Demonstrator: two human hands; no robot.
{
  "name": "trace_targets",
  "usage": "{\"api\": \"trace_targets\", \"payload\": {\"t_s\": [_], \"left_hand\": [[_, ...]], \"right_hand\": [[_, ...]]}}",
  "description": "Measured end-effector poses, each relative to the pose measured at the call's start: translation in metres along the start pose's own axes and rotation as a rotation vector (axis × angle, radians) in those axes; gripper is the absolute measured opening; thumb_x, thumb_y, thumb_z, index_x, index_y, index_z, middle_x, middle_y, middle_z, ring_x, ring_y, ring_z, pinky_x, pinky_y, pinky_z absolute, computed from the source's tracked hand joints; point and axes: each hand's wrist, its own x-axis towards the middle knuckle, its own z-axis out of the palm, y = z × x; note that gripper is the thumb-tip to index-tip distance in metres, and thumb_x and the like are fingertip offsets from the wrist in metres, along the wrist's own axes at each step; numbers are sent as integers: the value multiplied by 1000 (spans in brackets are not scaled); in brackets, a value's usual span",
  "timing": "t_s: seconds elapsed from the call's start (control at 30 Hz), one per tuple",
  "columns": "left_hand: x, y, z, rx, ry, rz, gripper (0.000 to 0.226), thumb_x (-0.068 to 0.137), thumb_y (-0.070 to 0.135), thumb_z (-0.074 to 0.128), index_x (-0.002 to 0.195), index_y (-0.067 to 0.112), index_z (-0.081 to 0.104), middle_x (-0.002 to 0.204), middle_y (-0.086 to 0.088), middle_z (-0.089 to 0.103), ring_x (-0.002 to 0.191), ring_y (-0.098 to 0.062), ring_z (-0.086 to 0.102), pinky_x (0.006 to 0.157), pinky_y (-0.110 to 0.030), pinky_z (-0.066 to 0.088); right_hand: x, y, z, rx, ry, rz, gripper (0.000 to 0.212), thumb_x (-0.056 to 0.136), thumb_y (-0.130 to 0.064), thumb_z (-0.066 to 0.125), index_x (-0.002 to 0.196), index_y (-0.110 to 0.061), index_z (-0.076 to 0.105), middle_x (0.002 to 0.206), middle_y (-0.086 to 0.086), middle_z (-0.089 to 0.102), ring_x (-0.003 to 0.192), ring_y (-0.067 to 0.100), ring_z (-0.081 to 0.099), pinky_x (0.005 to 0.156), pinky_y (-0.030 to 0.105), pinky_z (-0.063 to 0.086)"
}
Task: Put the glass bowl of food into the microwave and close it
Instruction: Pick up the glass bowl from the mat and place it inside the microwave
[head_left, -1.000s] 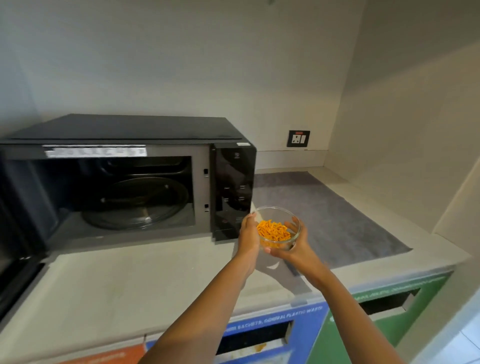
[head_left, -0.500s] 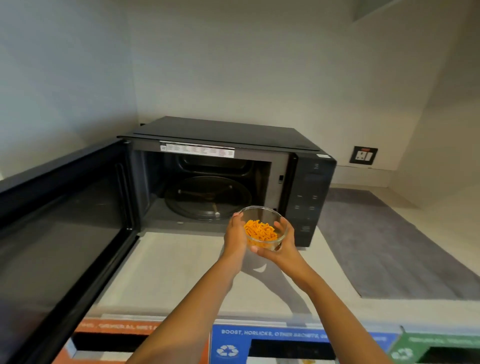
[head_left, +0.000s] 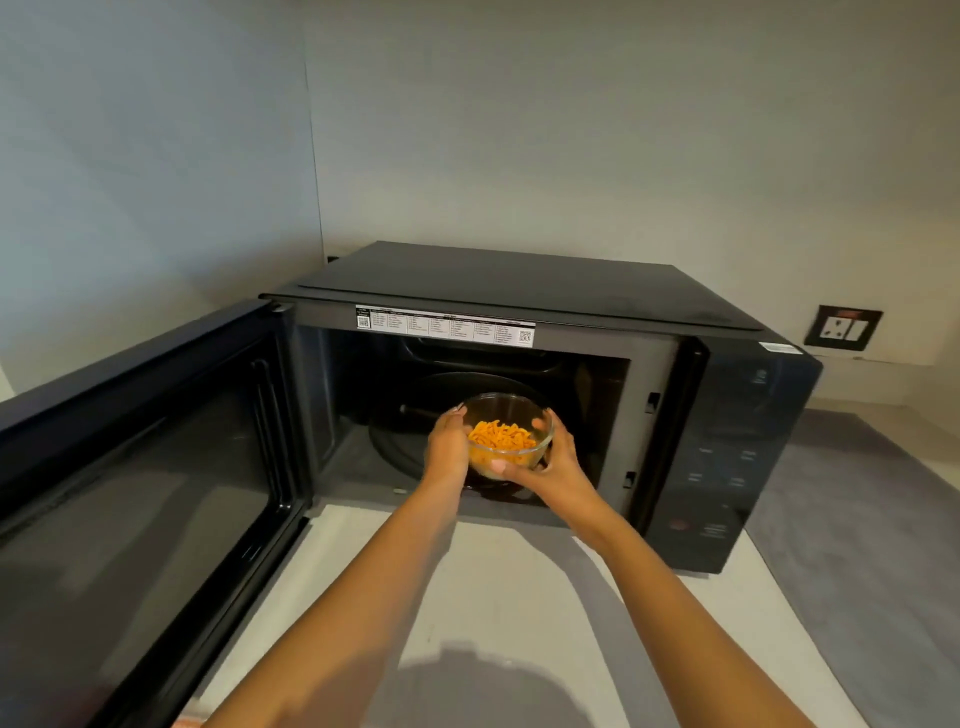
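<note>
A clear glass bowl (head_left: 506, 422) with orange food pieces is held between both hands at the mouth of the black microwave (head_left: 519, 280). My left hand (head_left: 448, 451) grips the bowl's left side and my right hand (head_left: 551, 465) cups its right side and underside. The bowl hovers over the front part of the dark turntable (head_left: 400, 441) inside the cavity. The microwave door (head_left: 140, 467) stands swung wide open to the left.
The microwave stands on a pale counter (head_left: 467, 597) in a wall corner. Its control panel (head_left: 727, 457) is on the right. A grey mat (head_left: 872, 545) lies on the counter at right, and a wall socket (head_left: 842, 327) sits behind it.
Both hands have carried the bowl forward from in front of the microwave to its opening, over the turntable. The view has moved closer and turned toward the cavity.
</note>
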Motion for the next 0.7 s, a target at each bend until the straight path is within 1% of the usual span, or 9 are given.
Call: {"api": "trace_targets", "payload": {"t_s": [0.07, 0.13, 0.2, 0.27, 0.33, 0.4, 0.43, 0.53, 0.7], "left_hand": [[17, 6, 0, -11, 13, 18, 38, 98, 29, 39, 131, 16, 55, 131, -16, 60, 122, -31, 56, 108, -44, 43], [37, 12, 1, -11, 20, 31, 38, 98, 28, 40, 130, 16, 56, 132, -15, 59, 123, -30, 55, 109, -44, 42], [55, 18, 1, 1, 34, 21, 40, 97, 29, 41, 131, 14, 55, 133, -15, 59, 123, -31, 55, 109, -44, 41], [70, 23, 0, -7, 32, 14, 42, 96, 30, 43, 133, 12, 54, 133, -15, 59, 123, -30, 55, 110, -43, 41], [83, 26, 0, -22, 6, 23, 45, 96, 34, 45, 133, 11, 54, 134, -15, 59, 123, -31, 55, 110, -43, 41], [95, 27, -3, -13, -16, 33, 49, 96, 39, 45, 136, 11, 52, 137, -15, 56, 128, -31, 51, 112, -44, 38], [101, 28, -4, -2, -14, 32, 52, 96, 41, 45, 138, 12, 50, 140, -15, 53, 131, -31, 48, 114, -45, 35], [116, 26, -6, 27, 5, 29, 53, 95, 44, 44, 139, 14, 48, 143, -14, 51, 135, -31, 43, 116, -45, 30], [135, 16, -6, 65, 4, 16, 54, 97, 44, 41, 140, 11, 47, 145, -15, 48, 136, -32, 42, 116, -45, 30]], "right_hand": [[18, -3, -3, 43, -30, -15, 94, 61, -41, 81, 134, -41, 21, 140, -4, 29, 124, 10, 40, 97, 22, 41], [34, -8, -5, 81, -67, -28, 67, 62, -41, 80, 111, -48, 35, 124, -14, 44, 105, -7, 52, 78, 6, 43], [50, -11, -6, 90, -96, -37, 52, 63, -40, 79, 99, -52, 44, 109, -23, 53, 92, -17, 57, 67, 1, 45], [64, -13, -6, 94, -122, -12, 51, 61, -45, 77, 100, -53, 44, 104, -25, 55, 90, -14, 57, 66, 2, 45], [80, -12, -5, 112, -139, 22, 59, 61, -48, 77, 106, -51, 40, 102, -26, 53, 90, -10, 54, 67, 6, 42], [93, -9, -3, 129, -158, 56, 64, 66, -42, 77, 116, -44, 37, 101, -25, 52, 90, -9, 50, 71, 9, 39], [98, -8, -1, 140, -164, 66, 61, 68, -37, 77, 116, -42, 39, 101, -24, 53, 90, -8, 50, 71, 9, 40], [110, -5, 5, 177, -167, 54, 45, 74, -21, 75, 100, -43, 46, 98, -21, 56, 86, -11, 54, 63, 3, 45], [120, 6, 10, 199, -153, 71, 40, 76, -13, 73, 94, -39, 48, 94, -19, 55, 83, -9, 52, 58, -1, 44]]}}
